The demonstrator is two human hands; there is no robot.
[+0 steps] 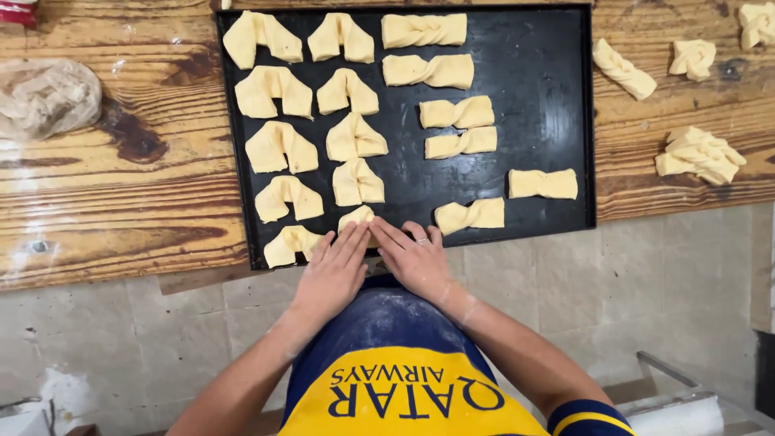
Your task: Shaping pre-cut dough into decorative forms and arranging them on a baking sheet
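Wood table [121, 194] carries a black baking tray [549, 97] lined with folded dough pieces. Left hand [335, 270] and right hand [413, 257], fingers flat and together, press one dough piece [358, 216] at the tray's near edge, seemingly shaping it.

Pale folded dough piece [359, 216] at tray's [557, 48] near edge

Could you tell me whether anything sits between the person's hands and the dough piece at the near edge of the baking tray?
Nothing visible does. The left hand and right hand already rest on the dough piece at the near edge of the black tray, fingertips covering its lower part.
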